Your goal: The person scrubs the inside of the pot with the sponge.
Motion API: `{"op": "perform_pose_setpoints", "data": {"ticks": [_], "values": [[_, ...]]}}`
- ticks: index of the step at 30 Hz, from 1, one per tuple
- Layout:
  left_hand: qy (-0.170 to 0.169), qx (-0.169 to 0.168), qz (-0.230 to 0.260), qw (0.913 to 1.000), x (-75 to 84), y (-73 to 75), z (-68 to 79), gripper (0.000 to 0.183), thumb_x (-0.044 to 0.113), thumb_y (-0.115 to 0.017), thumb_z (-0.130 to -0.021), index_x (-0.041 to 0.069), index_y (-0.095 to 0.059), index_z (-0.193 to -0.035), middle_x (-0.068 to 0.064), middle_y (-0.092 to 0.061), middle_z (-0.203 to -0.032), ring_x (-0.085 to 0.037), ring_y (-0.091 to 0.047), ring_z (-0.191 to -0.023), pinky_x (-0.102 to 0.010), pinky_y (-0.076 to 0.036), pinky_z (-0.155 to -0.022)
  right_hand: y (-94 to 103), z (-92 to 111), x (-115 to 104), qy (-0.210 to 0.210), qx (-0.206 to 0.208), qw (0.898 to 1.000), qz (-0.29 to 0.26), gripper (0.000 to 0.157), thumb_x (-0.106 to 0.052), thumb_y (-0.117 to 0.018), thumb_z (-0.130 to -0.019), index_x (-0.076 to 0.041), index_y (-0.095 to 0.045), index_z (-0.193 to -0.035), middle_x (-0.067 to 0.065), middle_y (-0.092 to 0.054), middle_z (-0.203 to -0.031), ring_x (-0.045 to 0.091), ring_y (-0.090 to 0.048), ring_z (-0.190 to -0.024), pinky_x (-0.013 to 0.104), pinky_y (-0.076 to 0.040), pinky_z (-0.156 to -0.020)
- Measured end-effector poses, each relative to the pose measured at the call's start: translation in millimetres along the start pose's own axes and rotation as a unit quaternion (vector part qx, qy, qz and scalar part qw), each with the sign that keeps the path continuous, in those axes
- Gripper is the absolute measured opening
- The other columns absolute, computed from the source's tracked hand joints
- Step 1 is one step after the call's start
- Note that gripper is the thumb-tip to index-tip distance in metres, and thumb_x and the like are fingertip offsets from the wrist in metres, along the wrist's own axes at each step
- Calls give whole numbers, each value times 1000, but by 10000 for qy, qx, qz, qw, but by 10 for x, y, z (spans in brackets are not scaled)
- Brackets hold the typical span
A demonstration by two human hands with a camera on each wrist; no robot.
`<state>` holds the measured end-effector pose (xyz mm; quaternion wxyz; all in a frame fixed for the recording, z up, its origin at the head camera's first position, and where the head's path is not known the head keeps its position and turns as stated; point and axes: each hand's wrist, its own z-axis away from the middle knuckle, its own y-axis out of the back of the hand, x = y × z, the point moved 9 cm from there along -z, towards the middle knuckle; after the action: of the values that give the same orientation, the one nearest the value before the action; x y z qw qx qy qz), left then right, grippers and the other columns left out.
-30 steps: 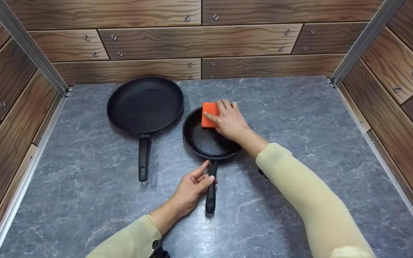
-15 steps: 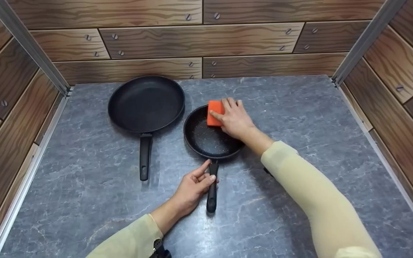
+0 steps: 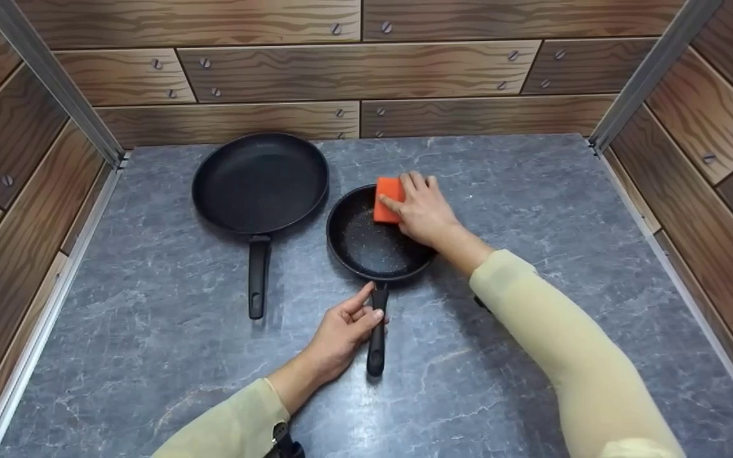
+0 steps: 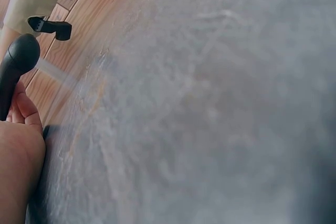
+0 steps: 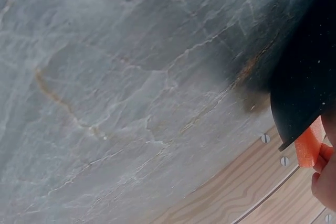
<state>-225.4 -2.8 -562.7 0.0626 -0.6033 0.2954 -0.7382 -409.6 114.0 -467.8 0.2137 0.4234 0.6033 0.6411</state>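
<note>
A small black speckled frying pan (image 3: 369, 251) sits on the grey marbled tabletop, its handle toward the person. My left hand (image 3: 336, 336) grips that handle (image 3: 376, 359) near the pan body, thumb on top. In the left wrist view the handle's rounded end (image 4: 22, 55) rises above the hand (image 4: 21, 156). An orange sponge (image 3: 385, 186) is in my right hand (image 3: 427, 213), fingers over its right side, at the pan's far inner wall. The right wrist view has the pan's dark outer side (image 5: 310, 72) hiding part of the sponge (image 5: 307, 149).
A larger black frying pan (image 3: 258, 184) stands at the back left, close beside the small one, its handle (image 3: 256, 280) toward the person. Wood-patterned panels (image 3: 354, 70) wall the tabletop (image 3: 532, 191) at the back and both sides, with metal posts (image 3: 646, 70) in the corners.
My right hand has slid the sponge a little to the right along the far part of the small pan. The left hand keeps its grip on the handle, and both pans stay in place.
</note>
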Motion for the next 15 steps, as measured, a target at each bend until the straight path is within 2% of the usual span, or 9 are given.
{"op": "perform_pose_setpoints", "data": {"ticks": [10, 15], "values": [[-9, 70, 9, 10000, 0, 5, -5, 72, -2, -63, -104, -6, -25, -164, -5, -73, -97, -11, -70, -84, -23, -58, -81, -18, 78, 36, -22, -274, 9996, -27, 72, -42, -77, -96, -31, -49, -161, 32, -43, -151, 46, -42, -132, 56, -39, -101], [-15, 86, -8, 10000, 1, 9, -4, 71, -1, -63, -104, -5, -26, -164, -6, -73, -97, -11, -70, -83, -24, -59, -81, -17, 136, 38, 66, -296, 9995, -95, 69, -43, -77, -96, -28, -52, -159, 31, -47, -149, 47, -43, -132, 57, -37, -101]]}}
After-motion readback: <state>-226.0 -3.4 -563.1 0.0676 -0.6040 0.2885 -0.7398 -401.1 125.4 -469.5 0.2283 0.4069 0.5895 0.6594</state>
